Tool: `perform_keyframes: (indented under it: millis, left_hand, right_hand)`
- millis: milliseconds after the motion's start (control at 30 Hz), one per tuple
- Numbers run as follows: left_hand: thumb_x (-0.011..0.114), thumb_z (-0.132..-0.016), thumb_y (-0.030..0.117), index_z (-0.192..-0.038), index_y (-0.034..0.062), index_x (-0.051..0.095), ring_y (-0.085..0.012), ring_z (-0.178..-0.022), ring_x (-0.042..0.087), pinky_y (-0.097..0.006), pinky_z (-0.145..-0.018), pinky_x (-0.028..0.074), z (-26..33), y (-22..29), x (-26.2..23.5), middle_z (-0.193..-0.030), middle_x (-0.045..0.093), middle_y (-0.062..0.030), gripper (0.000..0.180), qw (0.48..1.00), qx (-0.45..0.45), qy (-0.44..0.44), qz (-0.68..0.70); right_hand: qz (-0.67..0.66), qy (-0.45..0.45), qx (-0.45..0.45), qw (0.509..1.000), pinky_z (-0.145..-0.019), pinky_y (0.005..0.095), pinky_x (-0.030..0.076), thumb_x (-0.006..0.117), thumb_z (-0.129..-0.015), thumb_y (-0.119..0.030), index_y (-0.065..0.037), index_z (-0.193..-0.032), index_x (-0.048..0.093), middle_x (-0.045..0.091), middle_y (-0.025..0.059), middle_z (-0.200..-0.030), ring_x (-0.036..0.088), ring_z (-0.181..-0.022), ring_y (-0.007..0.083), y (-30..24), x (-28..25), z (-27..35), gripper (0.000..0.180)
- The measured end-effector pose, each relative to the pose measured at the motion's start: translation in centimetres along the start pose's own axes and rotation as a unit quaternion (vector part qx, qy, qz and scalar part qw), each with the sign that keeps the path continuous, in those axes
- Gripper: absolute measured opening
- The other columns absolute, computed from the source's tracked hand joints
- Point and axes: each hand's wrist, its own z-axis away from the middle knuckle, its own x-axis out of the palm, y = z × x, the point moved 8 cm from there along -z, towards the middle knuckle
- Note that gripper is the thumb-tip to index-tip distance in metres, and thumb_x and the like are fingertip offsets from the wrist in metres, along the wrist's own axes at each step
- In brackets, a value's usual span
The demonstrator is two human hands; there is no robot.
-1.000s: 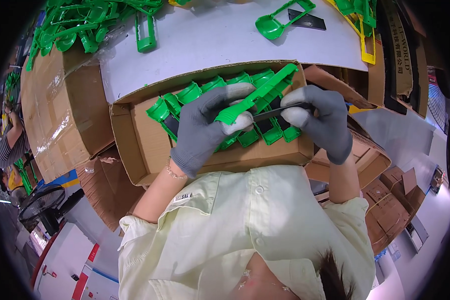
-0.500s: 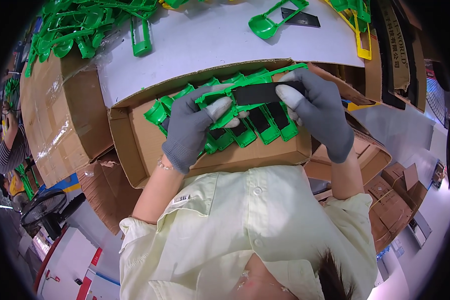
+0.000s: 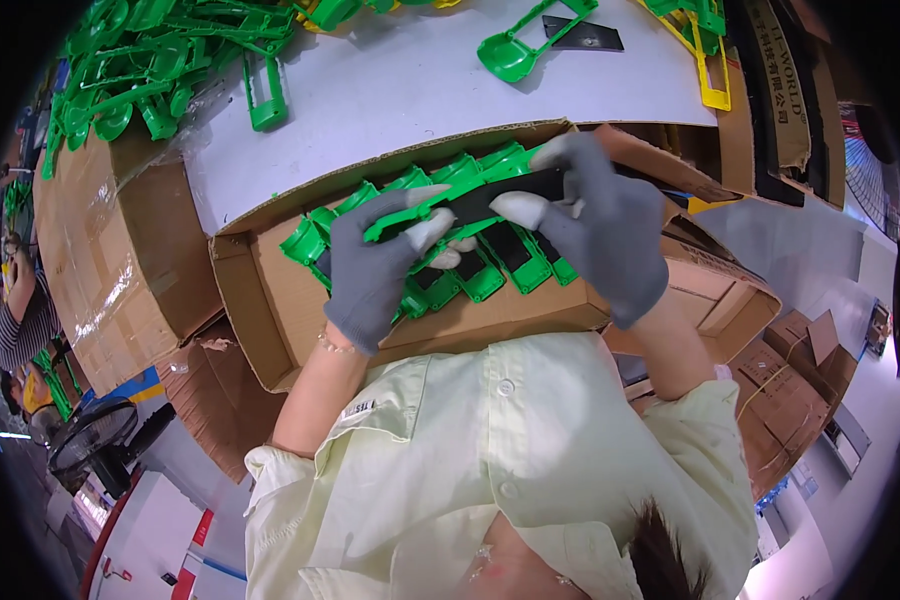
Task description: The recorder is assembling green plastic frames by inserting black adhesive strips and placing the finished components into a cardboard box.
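Both my hands wear grey gloves with whitish fingertips. My left hand [image 3: 382, 262] is closed round the left end of a green plastic frame [image 3: 403, 221], held tilted above a shallow cardboard box. Against that frame lies a flat black strip [image 3: 476, 199]. My right hand [image 3: 598, 225] pinches the strip, its thumb pressed on the black face and its fingers behind and above. Beneath my hands, the cardboard box [image 3: 254, 318] holds a row of similar green frames [image 3: 305, 240], several with black pieces in them. My hands hide part of that row.
Beyond the box, a white tabletop [image 3: 390, 90] bears a heap of green frames [image 3: 170, 60] at the left. One loose green frame [image 3: 511, 58] and a black strip [image 3: 588, 36] lie farther back. Cartons [image 3: 110, 260] flank the box; a black fan [image 3: 92, 440] stands lower left.
My right hand has shifted left along the black strip, its thumb now nearer the middle. The held frame tilts more steeply. The whole view has shifted slightly.
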Motion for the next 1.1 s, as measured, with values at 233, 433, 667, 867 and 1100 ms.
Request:
perform_keyframes:
  millis: [233,433,667,867,1100]
  left_hand:
    - [0.059,-0.082,0.000,-0.112,-0.0071,0.058,-0.0228,-0.070,0.066,-0.024,-0.055,0.053,0.5,-0.1,-0.9,-0.091,0.064,-0.0142,0.031,0.999,0.025,-0.018,-0.015]
    - [0.062,-0.082,-0.002,-0.103,-0.0048,0.063,-0.0208,-0.070,0.067,-0.024,-0.055,0.054,0.9,-1.7,-1.4,-0.088,0.064,-0.0109,0.021,0.999,-0.027,-0.017,-0.015]
    - [0.063,-0.082,0.005,-0.100,-0.0002,0.055,-0.0115,-0.060,0.062,-0.021,-0.047,0.047,-2.2,0.8,-0.2,-0.076,0.060,-0.0049,0.021,0.968,-0.096,-0.175,-0.152]
    - [0.069,-0.076,0.021,-0.093,0.0006,0.054,-0.0278,-0.063,0.064,-0.040,-0.055,0.049,-5.7,3.0,6.7,-0.076,0.064,-0.0170,0.030,0.719,0.230,-0.134,-0.642]
    - [0.063,-0.077,0.036,-0.083,0.0067,0.061,-0.0329,-0.078,0.061,-0.044,-0.066,0.048,-9.7,8.2,8.6,-0.082,0.063,-0.0149,0.030,0.707,0.333,0.069,-0.620]
  right_hand:
    - [-0.278,-0.159,0.163,0.933,-0.050,0.0206,0.042,0.074,-0.075,-0.017,-0.002,-0.099,0.060,0.056,0.0025,-0.061,0.052,-0.052,0.0056,3.5,2.6,0.4,0.031]
    - [-0.182,-0.164,0.173,0.954,-0.052,0.0222,0.044,0.071,-0.078,-0.016,-0.002,-0.091,0.063,0.060,0.0035,-0.063,0.059,-0.059,0.0066,4.0,3.7,3.2,0.021]
    - [-0.122,-0.147,0.214,0.958,-0.052,0.0238,0.040,0.070,-0.078,-0.023,-0.006,-0.096,0.064,0.053,-0.0019,-0.061,0.050,-0.057,0.0054,5.4,-0.4,5.4,0.026]
    - [-0.096,0.041,0.207,0.973,-0.058,0.0205,0.041,0.068,-0.079,-0.015,-0.006,-0.100,0.064,0.053,-0.0028,-0.067,0.048,-0.063,0.0029,11.5,-4.4,0.2,0.023]
    - [0.100,0.051,0.042,0.993,-0.072,0.0284,0.048,0.067,-0.079,-0.027,-0.014,-0.105,0.062,0.058,0.0039,-0.093,0.060,-0.079,0.0177,16.6,-4.4,-7.9,0.029]
